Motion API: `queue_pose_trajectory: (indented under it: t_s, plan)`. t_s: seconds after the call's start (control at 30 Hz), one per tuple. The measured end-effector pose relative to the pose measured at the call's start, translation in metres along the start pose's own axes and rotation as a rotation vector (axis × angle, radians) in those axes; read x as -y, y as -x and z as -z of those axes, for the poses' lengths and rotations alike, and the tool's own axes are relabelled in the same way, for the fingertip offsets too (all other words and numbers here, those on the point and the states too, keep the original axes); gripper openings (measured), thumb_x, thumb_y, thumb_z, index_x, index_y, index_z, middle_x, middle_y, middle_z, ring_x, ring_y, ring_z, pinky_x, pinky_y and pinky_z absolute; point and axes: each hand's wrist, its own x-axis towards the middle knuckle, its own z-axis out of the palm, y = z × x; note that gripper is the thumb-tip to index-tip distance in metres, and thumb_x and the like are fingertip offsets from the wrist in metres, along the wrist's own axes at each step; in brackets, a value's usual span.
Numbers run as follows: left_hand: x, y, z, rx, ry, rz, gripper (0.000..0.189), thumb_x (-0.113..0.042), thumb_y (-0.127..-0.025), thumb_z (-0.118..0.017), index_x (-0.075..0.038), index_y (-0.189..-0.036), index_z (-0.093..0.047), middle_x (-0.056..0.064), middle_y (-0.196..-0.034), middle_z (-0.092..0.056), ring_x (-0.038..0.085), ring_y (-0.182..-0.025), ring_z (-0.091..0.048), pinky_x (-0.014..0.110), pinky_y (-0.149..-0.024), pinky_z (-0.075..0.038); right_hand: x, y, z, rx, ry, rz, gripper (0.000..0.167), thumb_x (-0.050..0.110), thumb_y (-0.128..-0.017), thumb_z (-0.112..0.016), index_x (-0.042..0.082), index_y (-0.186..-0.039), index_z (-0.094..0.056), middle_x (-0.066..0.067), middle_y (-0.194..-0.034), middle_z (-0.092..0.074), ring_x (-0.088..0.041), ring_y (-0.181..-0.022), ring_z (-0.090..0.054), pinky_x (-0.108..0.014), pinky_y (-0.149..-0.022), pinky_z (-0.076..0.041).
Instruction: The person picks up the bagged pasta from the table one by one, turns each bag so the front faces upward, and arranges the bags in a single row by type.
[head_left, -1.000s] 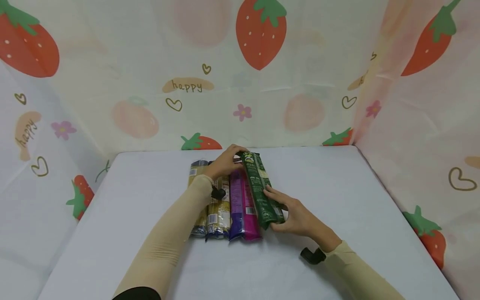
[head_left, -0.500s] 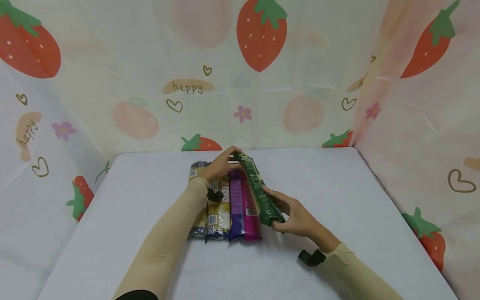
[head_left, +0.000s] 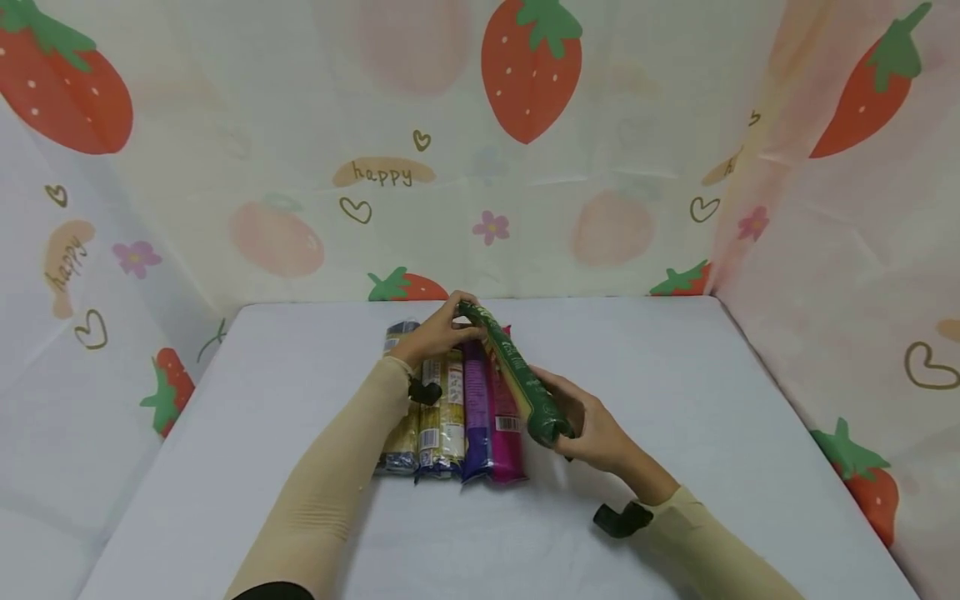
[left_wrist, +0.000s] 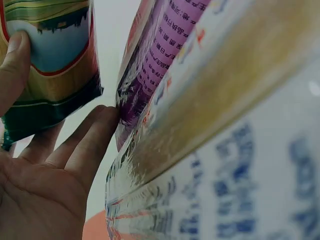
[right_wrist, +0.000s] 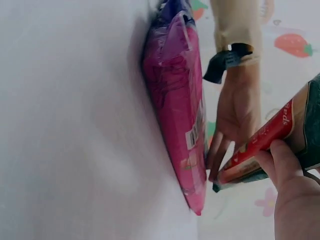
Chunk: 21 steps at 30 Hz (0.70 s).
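Note:
Both hands hold a long green pasta packet tilted above the right side of a purple and magenta packet. My left hand grips its far end; in the left wrist view the thumb lies on the printed face and the fingers are behind. The fingertips of that hand come close to the purple packet; contact cannot be told. At the near end, my right hand holds the packet. The right wrist view shows its fingers on the red label; its thumb is hidden there.
Left of the purple packet lie two gold-and-clear packets, a middle one and an outer one partly covered by the left arm. All rest side by side on a white table. Strawberry-printed cloth hangs at the back and sides.
The green packet has rolled from showing its broad back to a narrower side. Its far end has shifted left with the left hand, while the right hand has turned slightly with the near end.

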Motion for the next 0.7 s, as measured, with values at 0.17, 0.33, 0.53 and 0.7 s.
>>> queue_pose_trajectory:
  t_s: [0.17,0.33,0.53,0.7]
  plan:
    - [0.002,0.005,0.002,-0.016,0.054,-0.012,0.065,-0.030,-0.106,-0.072,-0.026,-0.156,-0.029,0.026,-0.171,-0.025,0.039,-0.112,-0.066,0.041,-0.076,-0.048,0.003,0.000,0.002,-0.010,0.017,-0.016,0.083,-0.006,-0.094,-0.066,0.006,-0.169,-0.033,-0.023,-0.168,-0.035,-0.018,-0.144,-0.049,-0.026,-0.110,-0.049]
    - [0.001,0.009,0.000,-0.051,0.131,-0.015,0.067,-0.024,-0.108,-0.068,-0.025,-0.159,-0.023,0.026,-0.174,-0.018,0.044,-0.124,-0.066,0.053,-0.099,-0.055,0.009,0.002,0.004,-0.026,0.048,-0.059,0.075,-0.002,-0.100,-0.063,0.008,-0.169,-0.034,-0.022,-0.170,-0.034,-0.015,-0.143,-0.047,-0.025,-0.109,-0.049]
    - [-0.002,0.008,-0.005,-0.147,0.280,-0.020,0.076,-0.022,-0.108,-0.069,-0.021,-0.163,-0.015,0.024,-0.172,-0.022,0.051,-0.119,-0.067,0.058,-0.098,-0.060,0.015,0.001,0.006,-0.056,0.085,-0.089,0.070,0.002,-0.102,-0.064,0.003,-0.166,-0.036,-0.024,-0.167,-0.038,-0.012,-0.140,-0.050,-0.024,-0.111,-0.047]
    - [-0.004,0.009,-0.007,-0.207,0.312,-0.009,0.072,-0.028,-0.107,-0.070,-0.023,-0.159,-0.021,0.019,-0.170,-0.026,0.042,-0.107,-0.072,0.055,-0.091,-0.063,0.015,0.001,0.005,-0.056,0.070,-0.089,0.074,-0.004,-0.101,-0.066,0.005,-0.167,-0.035,-0.024,-0.165,-0.041,-0.014,-0.138,-0.053,-0.026,-0.109,-0.050]
